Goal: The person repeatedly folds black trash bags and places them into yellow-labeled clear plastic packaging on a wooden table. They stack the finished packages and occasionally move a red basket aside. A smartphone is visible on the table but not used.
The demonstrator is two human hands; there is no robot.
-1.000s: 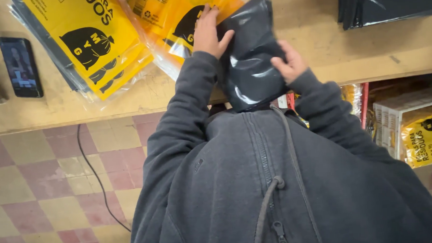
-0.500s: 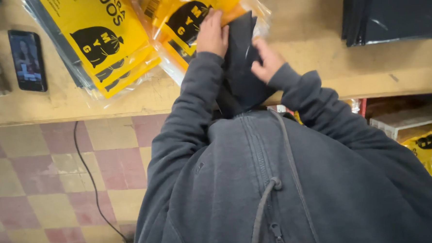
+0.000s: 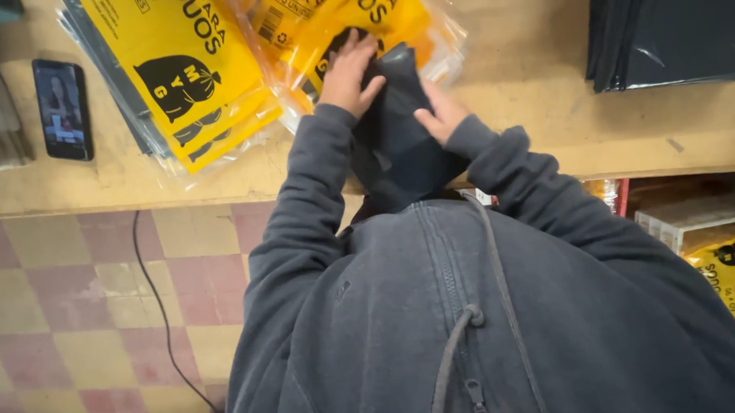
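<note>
- The wooden counter [image 3: 528, 100] runs across the top of my view; I place everything else from it. Its front edge crosses just below my wrists.
- Below that edge lies a floor of pink and tan checked tiles [image 3: 66, 310], with a black cable [image 3: 153, 298] trailing down it.
- Far right on the counter sits a stack of dark sheets [image 3: 673, 24], with bare wood between it and my hands.
- Left on the counter lies a pile of yellow packets [image 3: 176, 74] in clear wrap; further left, a phone [image 3: 62, 108].
- At the counter's front middle, the folded black plastic bag [image 3: 398, 139] hangs partly over the edge.
- My left hand [image 3: 349, 71] presses flat on its top; my right hand [image 3: 438, 117] grips its side.
</note>
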